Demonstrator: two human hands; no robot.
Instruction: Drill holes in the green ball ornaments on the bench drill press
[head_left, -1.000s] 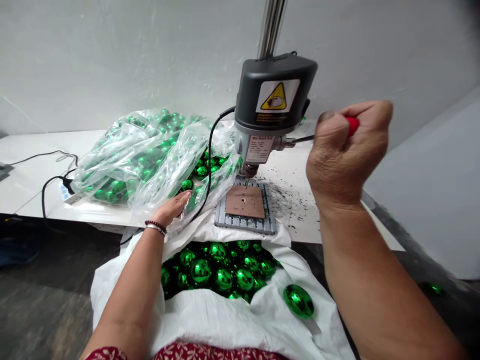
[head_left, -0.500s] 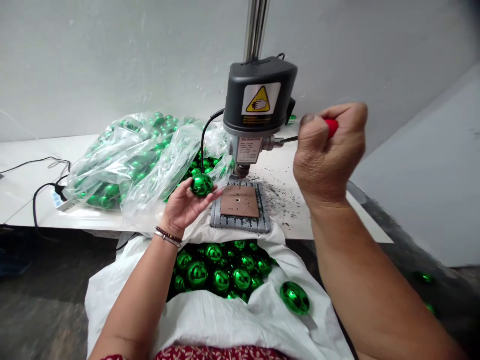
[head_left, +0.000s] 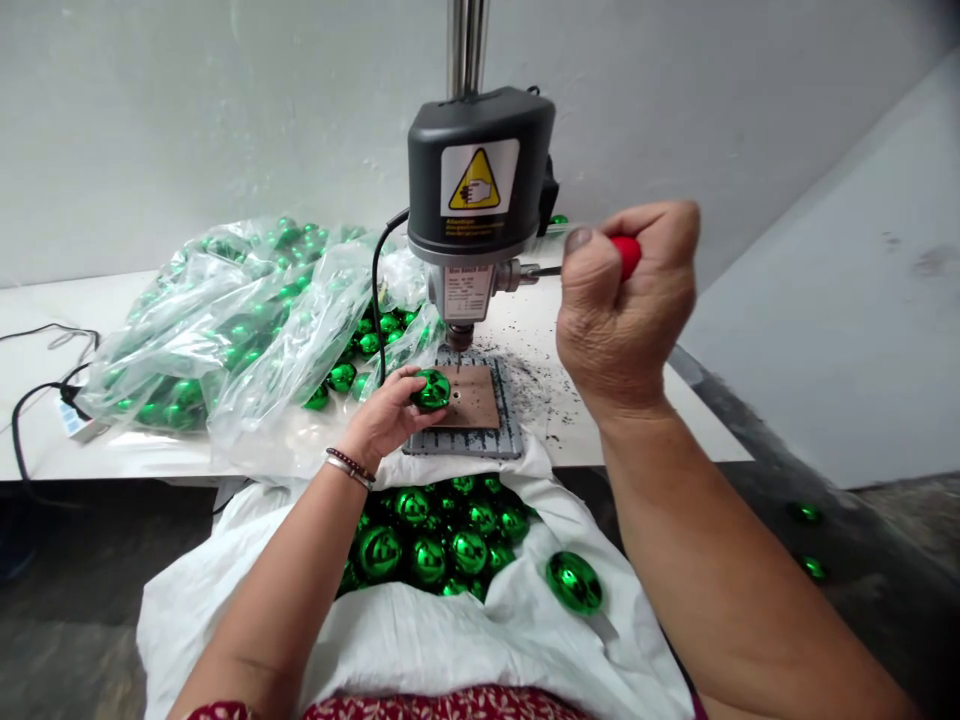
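Observation:
My left hand (head_left: pixel 386 415) pinches a shiny green ball ornament (head_left: pixel 432 390) over the left side of a brown board (head_left: pixel 480 400). This board, with a small hole in it, lies on the grey slotted base (head_left: pixel 510 430) of a small bench drill press (head_left: pixel 480 180). Above the board hangs the thin drill bit (head_left: pixel 460 358), to the right of and a little above the ball. My right hand (head_left: pixel 630 300) is wrapped round the red knob (head_left: pixel 627 258) of the drill's feed lever.
A clear plastic bag (head_left: pixel 247 330) of green balls lies on the white table (head_left: pixel 600 420) at left. More balls fill an open white sack (head_left: pixel 420 650) in my lap; one loose ball (head_left: pixel 574 582) rests on its cloth. Dark shavings surround the base. Cables and a power strip (head_left: pixel 79 420) are at far left.
My left hand has brought the ball rightward over the board, closer to the drill bit. My right hand stays on the lever knob. The whole view has shifted slightly.

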